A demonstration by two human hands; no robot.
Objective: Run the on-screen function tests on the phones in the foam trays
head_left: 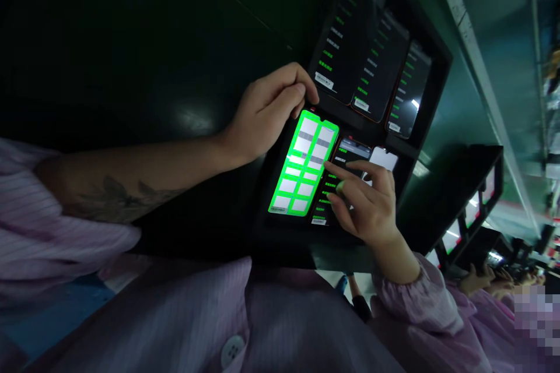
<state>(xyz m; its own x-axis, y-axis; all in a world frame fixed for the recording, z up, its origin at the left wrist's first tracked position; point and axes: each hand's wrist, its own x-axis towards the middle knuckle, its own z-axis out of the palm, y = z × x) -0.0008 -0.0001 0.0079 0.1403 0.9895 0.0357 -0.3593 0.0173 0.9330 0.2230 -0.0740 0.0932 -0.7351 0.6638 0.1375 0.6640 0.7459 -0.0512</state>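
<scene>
The left hand [266, 111] is laid over the top end of a flat black smartphone with a bright green and white grid on its screen [304, 166]. Its fingers [301, 84] are curled around the upper edge of this phone and the thumb is pressed near the corner, so the phone is grasped at its top. The phone is seated in the lower row of a black moulded plastic tray [431, 99], which is placed on the dark green tabletop [131, 41].

The right hand [365, 198] is held just beside it, over a second dark phone with green text lines on its screen [347, 154]. Its fingers [339, 172] are loosely spread and slightly bent, nothing is held, and the fingertips are touching that screen.

Three dark phones with green text [371, 52] are seen in the upper row of the tray.
</scene>
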